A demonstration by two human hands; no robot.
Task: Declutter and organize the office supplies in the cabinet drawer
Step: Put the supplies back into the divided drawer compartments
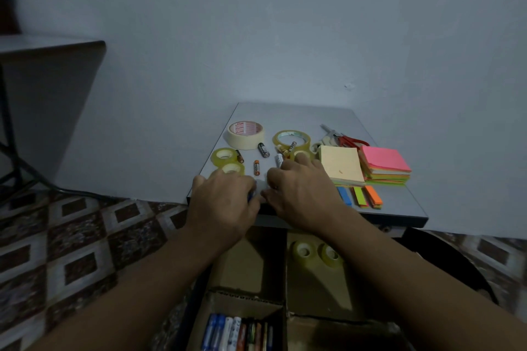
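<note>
1. Already sorted: pens [239, 332] and two tape rolls [316, 254] in drawer [313, 293] compartments.
2. Still loose on desk [299, 114]: batteries [263, 150], tapes [245, 134], sticky notes [385, 161], scissors [346, 138].
3. Left hand [225, 198] curled over something blue; right hand [302, 191] palm-down, grip unclear.

Beyond the hands rises a plain pale blue-grey wall [285, 23], with a small chipped mark [349, 86] up and to the right of them. Far to the left of the hands a dark tabletop [51, 45] juts in from the frame edge, its black metal leg [8, 128] running down below it. A dark, blurred object [8, 11] stands on that tabletop. Below and to the left of the hands the floor [71, 251] is patterned in brown and white diamonds.
</note>
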